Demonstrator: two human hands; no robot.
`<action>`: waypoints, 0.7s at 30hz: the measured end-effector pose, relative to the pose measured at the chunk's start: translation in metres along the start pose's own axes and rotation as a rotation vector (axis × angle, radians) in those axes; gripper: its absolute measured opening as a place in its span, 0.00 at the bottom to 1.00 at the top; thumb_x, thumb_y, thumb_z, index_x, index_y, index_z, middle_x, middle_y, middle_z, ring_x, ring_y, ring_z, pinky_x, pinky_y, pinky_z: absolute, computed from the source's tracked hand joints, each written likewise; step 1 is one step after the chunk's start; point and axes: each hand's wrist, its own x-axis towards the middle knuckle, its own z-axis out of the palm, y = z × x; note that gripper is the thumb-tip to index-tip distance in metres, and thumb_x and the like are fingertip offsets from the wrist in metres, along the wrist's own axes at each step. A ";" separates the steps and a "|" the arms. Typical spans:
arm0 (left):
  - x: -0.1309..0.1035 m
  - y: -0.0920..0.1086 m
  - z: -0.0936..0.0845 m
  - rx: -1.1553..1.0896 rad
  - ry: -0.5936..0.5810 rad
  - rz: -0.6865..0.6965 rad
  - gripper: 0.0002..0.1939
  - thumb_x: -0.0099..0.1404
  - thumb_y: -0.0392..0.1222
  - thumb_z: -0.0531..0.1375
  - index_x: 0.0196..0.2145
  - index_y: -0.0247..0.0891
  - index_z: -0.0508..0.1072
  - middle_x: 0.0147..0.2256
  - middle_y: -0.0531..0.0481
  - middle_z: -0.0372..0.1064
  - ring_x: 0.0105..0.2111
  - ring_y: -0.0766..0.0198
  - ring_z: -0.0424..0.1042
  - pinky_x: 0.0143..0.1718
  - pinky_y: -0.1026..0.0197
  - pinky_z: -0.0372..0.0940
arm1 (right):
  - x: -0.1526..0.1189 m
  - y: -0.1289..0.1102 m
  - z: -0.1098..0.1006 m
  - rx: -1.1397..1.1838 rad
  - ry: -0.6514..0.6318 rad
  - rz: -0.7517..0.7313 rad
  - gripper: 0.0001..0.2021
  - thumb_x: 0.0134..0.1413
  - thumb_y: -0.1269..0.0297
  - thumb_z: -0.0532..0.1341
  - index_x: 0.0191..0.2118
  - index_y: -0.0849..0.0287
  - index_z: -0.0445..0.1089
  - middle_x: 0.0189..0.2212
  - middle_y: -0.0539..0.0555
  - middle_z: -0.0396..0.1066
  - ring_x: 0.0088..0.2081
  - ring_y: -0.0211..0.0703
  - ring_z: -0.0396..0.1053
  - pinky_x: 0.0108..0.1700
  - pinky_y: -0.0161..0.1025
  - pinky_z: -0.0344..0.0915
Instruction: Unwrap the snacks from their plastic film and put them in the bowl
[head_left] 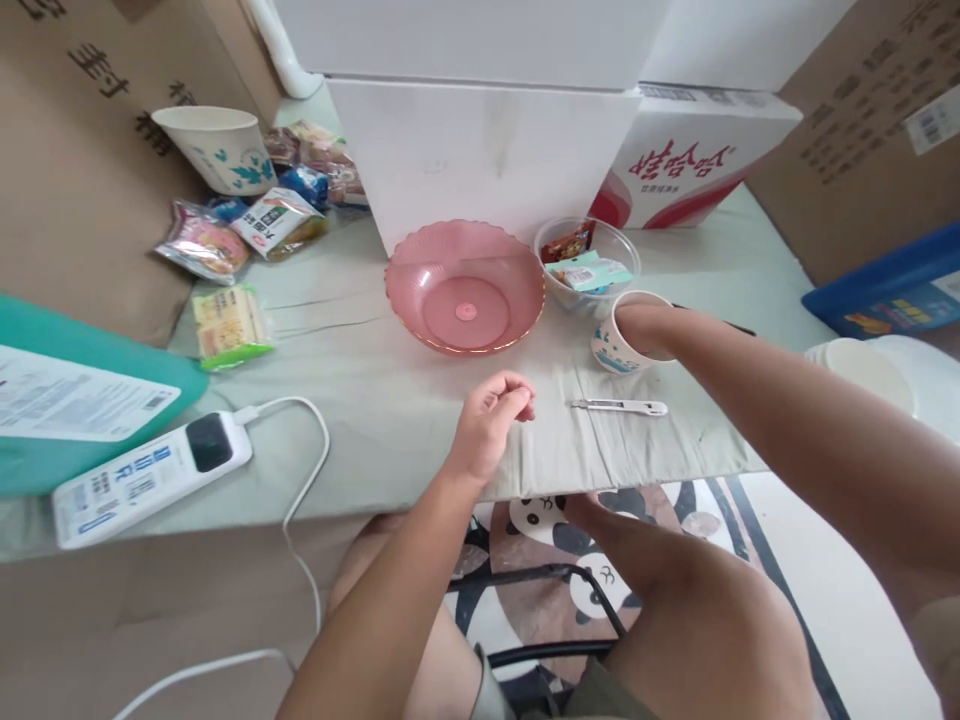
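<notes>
My right hand (646, 330) reaches down into a white paper cup (616, 348) that leans towards me on the table; its fingers are hidden inside. My left hand (491, 418) hovers near the table's front edge with its fingers curled together; whether anything small is between them is hidden. Beyond it lies a pink scalloped bowl (465, 285) with nothing in it. A clear bowl (634, 262) behind the cup holds wrapped snacks (589, 272). In front of the cup lies a white utility knife (622, 406).
Snack packs (277, 222) and another paper cup (225, 155) are at the back left. A power strip (154, 480) with a white cable lies beside a green jug (82, 395). White boxes (480, 150) line the back. Stacked white lids (862, 375) are at right.
</notes>
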 end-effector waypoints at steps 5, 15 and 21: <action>-0.003 0.018 -0.017 -0.364 0.269 0.030 0.10 0.52 0.43 0.63 0.20 0.38 0.66 0.20 0.56 0.58 0.21 0.72 0.60 0.25 0.67 0.56 | -0.025 -0.015 -0.026 -0.041 -0.004 0.052 0.09 0.61 0.61 0.66 0.32 0.60 0.77 0.36 0.58 0.77 0.39 0.46 0.77 0.41 0.43 0.73; -0.004 0.063 -0.063 -0.880 0.544 -0.109 0.15 0.61 0.35 0.53 0.17 0.36 0.62 0.17 0.57 0.50 0.16 0.73 0.51 0.20 0.68 0.49 | -0.045 -0.245 -0.047 -0.049 0.394 -0.674 0.12 0.61 0.57 0.60 0.47 0.53 0.73 0.42 0.56 0.77 0.43 0.51 0.75 0.48 0.48 0.69; -0.001 0.064 -0.074 -0.988 0.582 -0.172 0.14 0.59 0.35 0.53 0.17 0.37 0.60 0.17 0.56 0.48 0.16 0.73 0.50 0.20 0.66 0.48 | 0.083 -0.426 -0.026 0.090 0.437 -0.750 0.27 0.66 0.48 0.57 0.64 0.57 0.61 0.61 0.61 0.64 0.60 0.54 0.67 0.66 0.52 0.60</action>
